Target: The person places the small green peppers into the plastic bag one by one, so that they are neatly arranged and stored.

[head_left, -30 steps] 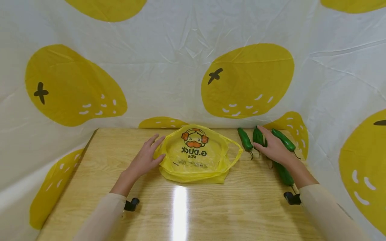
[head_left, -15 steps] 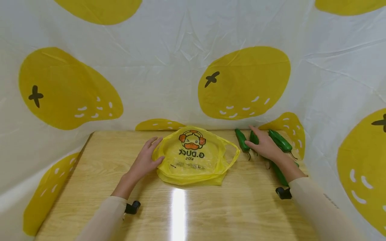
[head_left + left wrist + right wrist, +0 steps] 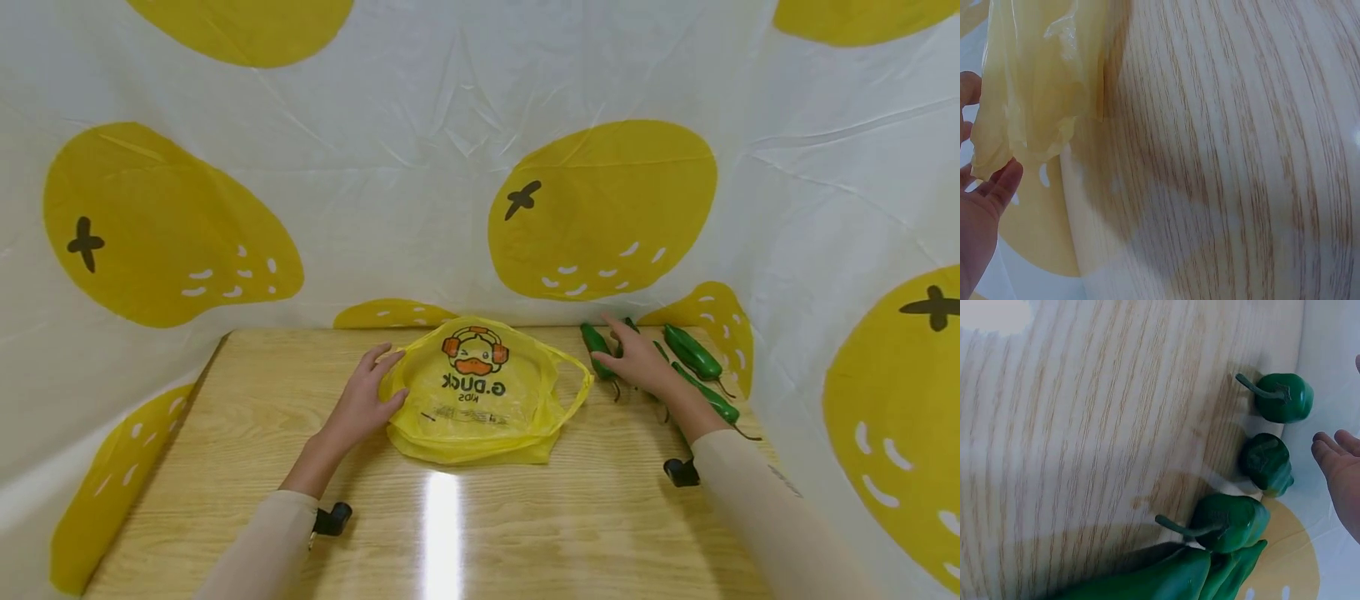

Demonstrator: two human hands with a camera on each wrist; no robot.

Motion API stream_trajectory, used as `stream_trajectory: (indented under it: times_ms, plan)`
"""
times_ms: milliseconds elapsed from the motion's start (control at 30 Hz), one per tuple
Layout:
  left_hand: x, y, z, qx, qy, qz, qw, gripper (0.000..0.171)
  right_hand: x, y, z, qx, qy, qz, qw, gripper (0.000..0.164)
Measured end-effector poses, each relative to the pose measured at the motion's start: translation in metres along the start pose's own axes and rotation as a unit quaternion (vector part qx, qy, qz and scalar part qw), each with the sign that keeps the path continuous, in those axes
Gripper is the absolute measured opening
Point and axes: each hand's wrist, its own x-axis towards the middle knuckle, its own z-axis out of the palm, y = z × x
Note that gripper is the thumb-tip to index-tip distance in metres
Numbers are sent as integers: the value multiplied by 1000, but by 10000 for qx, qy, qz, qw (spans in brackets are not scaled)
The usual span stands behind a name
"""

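A yellow plastic bag (image 3: 480,400) with a duck print lies flattened on the table, mouth and handles toward the front and right. My left hand (image 3: 367,396) rests at its left edge, thumb and fingers spread. In the left wrist view the thumb (image 3: 1007,181) is right at the bag's crumpled corner. My right hand (image 3: 637,358) hovers over the green peppers at the back right, fingers extended, nothing held. The nearest green pepper (image 3: 596,340) lies just under its thumb side. In the right wrist view the hand (image 3: 1342,478) is apart from the peppers.
Several more green peppers, including one pepper (image 3: 693,354) and another pepper (image 3: 708,396), lie to the right. A white sheet (image 3: 420,233) with yellow fruit prints hangs behind and beside the wooden table (image 3: 540,533). Small black wrist cameras (image 3: 330,520) sit under both wrists.
My right hand has moved left across the peppers, from the middle ones toward the leftmost, uncovering those on the right. My left hand stays at the bag's edge.
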Motion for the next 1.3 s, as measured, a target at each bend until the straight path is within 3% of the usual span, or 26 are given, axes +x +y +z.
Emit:
stream_trajectory:
  times_ms: [233, 833, 1300]
  plan:
    - [1, -1, 3, -55, 35, -84, 9999, 63, 8, -1, 8, 1, -129, 72, 9999, 79]
    - [3, -4, 7, 149, -94, 308, 9994, 59, 17, 3, 29, -176, -183, 194, 9995, 77]
    - [3, -5, 9, 202, -107, 432, 9988, 61, 21, 11, 52, -206, 296, 423, 9985, 78]
